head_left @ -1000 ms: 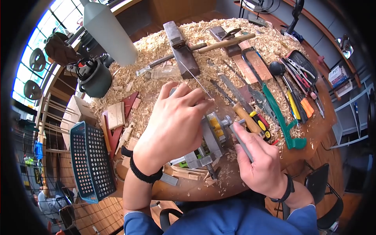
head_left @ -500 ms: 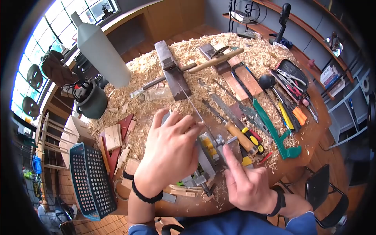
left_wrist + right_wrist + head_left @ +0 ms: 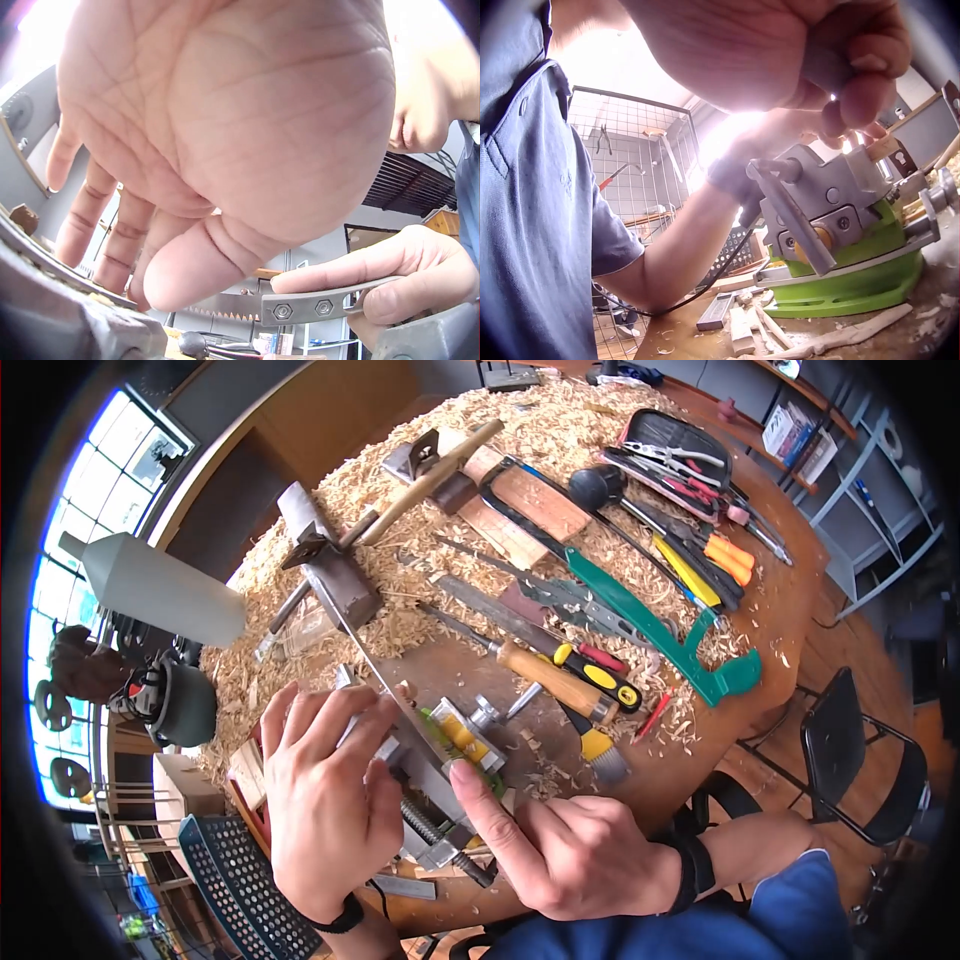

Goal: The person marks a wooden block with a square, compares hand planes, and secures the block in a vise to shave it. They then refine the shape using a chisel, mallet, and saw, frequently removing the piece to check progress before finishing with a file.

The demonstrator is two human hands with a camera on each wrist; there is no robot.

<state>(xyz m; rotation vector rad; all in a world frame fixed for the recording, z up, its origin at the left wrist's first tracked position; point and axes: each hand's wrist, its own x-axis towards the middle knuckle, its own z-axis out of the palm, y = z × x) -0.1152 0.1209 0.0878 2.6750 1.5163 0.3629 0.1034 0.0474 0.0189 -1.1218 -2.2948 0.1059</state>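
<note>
My right hand (image 3: 585, 850) grips the grey handle (image 3: 300, 306) of a saw, its index finger stretched along the handle. The saw blade (image 3: 370, 655) points away from me, slanting forward past the left fingertips; its teeth show in the left wrist view. Fingers spread and nearly straight, my left hand (image 3: 335, 790) rests over the far side of a small bench vise, with its thumb close to the blade. The vise has grey metal jaws, a bright green base (image 3: 840, 292) and a bar handle (image 3: 791, 217). A bit of pale wood (image 3: 885, 148) shows at the jaws, mostly hidden by the hands.
Wooden planes (image 3: 340, 585), a hammer (image 3: 430, 485), a green-handled hacksaw (image 3: 650, 620), a wooden-handled file (image 3: 550, 675), a brush (image 3: 603, 753) and a pouch of pliers (image 3: 675, 460) lie among shavings. A white bottle (image 3: 160, 590) and a perforated basket (image 3: 245, 890) stand left.
The head view has swung, so the bench sits further left. My right hand has come nearer the left hand and the vise, the saw moving with it. The left hand stays at the vise.
</note>
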